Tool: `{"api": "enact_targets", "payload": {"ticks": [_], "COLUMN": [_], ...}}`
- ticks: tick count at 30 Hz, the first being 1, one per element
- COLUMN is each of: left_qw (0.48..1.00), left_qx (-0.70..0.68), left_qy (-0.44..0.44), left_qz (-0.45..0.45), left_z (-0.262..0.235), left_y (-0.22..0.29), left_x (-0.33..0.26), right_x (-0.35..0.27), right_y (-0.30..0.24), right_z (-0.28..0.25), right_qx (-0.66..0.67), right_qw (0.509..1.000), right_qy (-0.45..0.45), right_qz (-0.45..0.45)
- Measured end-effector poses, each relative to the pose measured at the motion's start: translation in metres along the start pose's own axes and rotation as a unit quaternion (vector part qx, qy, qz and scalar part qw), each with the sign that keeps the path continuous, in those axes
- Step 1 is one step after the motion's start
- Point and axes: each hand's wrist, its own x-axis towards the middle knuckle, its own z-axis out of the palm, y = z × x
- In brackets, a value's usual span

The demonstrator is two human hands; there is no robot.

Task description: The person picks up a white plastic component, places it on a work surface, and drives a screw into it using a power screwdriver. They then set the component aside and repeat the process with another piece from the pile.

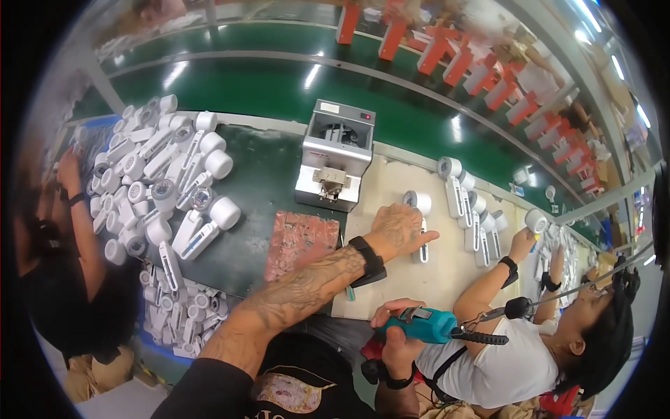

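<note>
My left hand (399,229) reaches out over the beige mat (419,279) and rests on a white plastic handheld part (420,209) with a round head, fingers curled over its body. My right hand (398,335) is low near my body, shut around a teal electric screwdriver (424,325) whose black cable runs off to the right. A black wristband sits on each of my wrists.
A grey screw-feeder box (335,157) stands behind a reddish pad (301,241). A big heap of white parts (164,181) lies at left, more in a bin (178,307) below. Finished parts (471,209) line the mat at right. Co-workers sit at left (70,279) and right (530,349).
</note>
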Motion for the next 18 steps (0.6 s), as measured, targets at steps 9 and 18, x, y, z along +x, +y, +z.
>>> {"api": "enact_targets", "payload": {"ticks": [9, 18], "left_qw": [0.995, 0.979], "left_qx": [-0.036, -0.099], "left_qy": [0.036, 0.113], "left_qz": [-0.084, 0.136], "left_z": [0.032, -0.06], "left_y": [-0.01, -0.057], "left_x": [0.01, -0.081], "right_x": [0.002, 0.02], "right_y": [-0.001, 0.005], "right_z": [0.001, 0.008], "right_qx": [-0.042, -0.052], "right_qw": [0.999, 0.998], "right_qy": [0.01, 0.02], "right_qz": [0.009, -0.008]}}
